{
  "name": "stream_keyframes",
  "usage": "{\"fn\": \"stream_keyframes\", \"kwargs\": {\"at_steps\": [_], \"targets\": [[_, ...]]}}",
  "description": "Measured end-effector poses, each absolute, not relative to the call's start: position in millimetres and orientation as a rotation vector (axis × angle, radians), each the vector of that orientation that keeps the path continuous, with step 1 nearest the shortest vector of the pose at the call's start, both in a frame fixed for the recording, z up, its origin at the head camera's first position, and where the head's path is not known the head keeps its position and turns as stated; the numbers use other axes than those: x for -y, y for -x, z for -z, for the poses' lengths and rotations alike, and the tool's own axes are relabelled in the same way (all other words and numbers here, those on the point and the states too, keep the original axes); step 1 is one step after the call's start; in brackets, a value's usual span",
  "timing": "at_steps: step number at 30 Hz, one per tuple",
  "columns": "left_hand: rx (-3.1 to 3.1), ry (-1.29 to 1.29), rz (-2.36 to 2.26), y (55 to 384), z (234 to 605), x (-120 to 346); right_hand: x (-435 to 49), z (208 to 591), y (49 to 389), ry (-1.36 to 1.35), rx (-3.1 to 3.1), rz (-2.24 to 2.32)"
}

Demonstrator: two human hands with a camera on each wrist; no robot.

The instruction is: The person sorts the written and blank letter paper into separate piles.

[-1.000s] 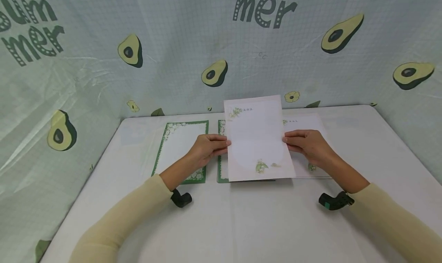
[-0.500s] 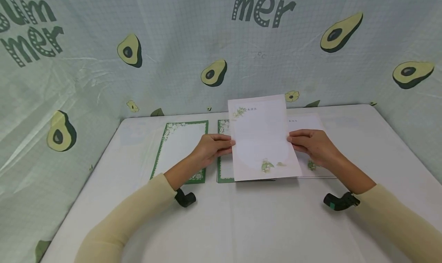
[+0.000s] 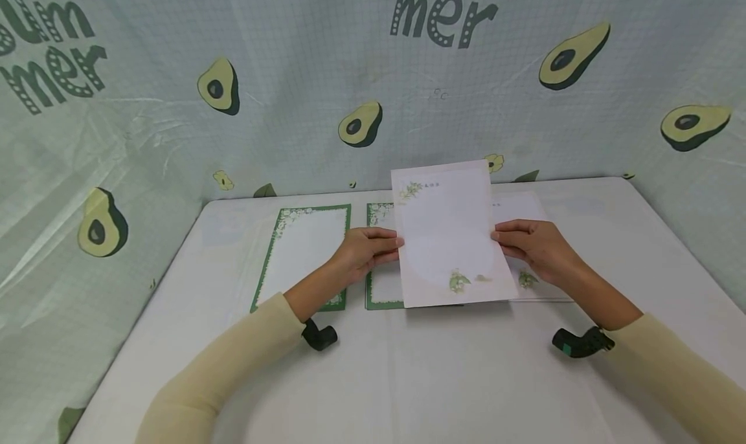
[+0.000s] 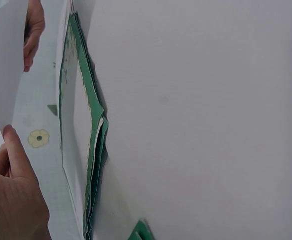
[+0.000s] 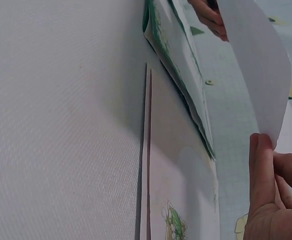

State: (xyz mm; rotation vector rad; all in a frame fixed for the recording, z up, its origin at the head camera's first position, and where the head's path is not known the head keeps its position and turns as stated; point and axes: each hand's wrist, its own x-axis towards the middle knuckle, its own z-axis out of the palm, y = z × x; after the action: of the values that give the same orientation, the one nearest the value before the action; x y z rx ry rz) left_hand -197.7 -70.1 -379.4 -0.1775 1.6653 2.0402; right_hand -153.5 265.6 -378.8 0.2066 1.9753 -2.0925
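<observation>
My left hand (image 3: 368, 252) pinches the left edge of a pale pink sheet of stationery paper (image 3: 451, 230), and my right hand (image 3: 533, 246) pinches its right edge. Leaf sprigs decorate the sheet's top left and lower part. Held tilted above the table, it overlaps a green-bordered stack of paper (image 3: 384, 285) and a pale pink stack (image 3: 521, 204) in the head view. In the left wrist view the paper (image 4: 10, 55) bows slightly between both hands. Below it in the right wrist view lies the pink stack (image 5: 158, 165), beside the green-bordered papers (image 5: 173, 60).
Another green-bordered paper (image 3: 309, 243) lies to the left, partly behind the left forearm. A white-covered table (image 3: 454, 379) extends toward me. Behind it hangs a pale curtain (image 3: 280, 107) printed with avocados. Black wrist cameras (image 3: 319, 335) hang beneath both wrists.
Both hands have moved steadily to the right, carrying the pink sheet with them. More of the middle green-bordered stack shows, and less of the pink stack. The papers on the table stay put.
</observation>
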Motion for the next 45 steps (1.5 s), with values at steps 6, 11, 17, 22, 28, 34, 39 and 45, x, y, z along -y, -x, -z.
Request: {"fn": "stream_keyframes", "kwargs": {"at_steps": [6, 11, 17, 22, 28, 34, 39, 45], "targets": [[-1.638, 0.177, -2.065, 197.8, 378.2, 67.5, -267.4, 377.6, 154.0, -0.202, -2.013, 2.07], [-1.633, 0.178, -2.069, 197.6, 377.8, 65.8, -269.4, 377.1, 152.9, -0.213, -1.989, 2.08], [-1.627, 0.184, -2.067, 198.8, 379.1, 65.7, -270.6, 375.9, 152.3, -0.189, -1.979, 2.088], [-1.616, 0.181, -2.072, 200.4, 378.5, 64.5, -272.0, 374.0, 152.9, -0.204, -1.966, 2.106], [-1.605, 0.185, -2.076, 198.8, 378.1, 61.8, -273.8, 373.5, 150.8, -0.193, -1.972, 2.109], [-1.579, 0.174, -2.085, 197.2, 377.8, 58.0, -276.7, 373.3, 148.2, -0.202, -1.936, 2.172], [-1.553, 0.175, -2.091, 195.8, 375.3, 54.9, -279.9, 372.0, 147.2, -0.173, -1.933, 2.186], [-1.518, 0.143, -2.103, 195.6, 372.8, 50.3, -284.4, 367.7, 147.3, -0.185, -1.912, 2.219]]}}
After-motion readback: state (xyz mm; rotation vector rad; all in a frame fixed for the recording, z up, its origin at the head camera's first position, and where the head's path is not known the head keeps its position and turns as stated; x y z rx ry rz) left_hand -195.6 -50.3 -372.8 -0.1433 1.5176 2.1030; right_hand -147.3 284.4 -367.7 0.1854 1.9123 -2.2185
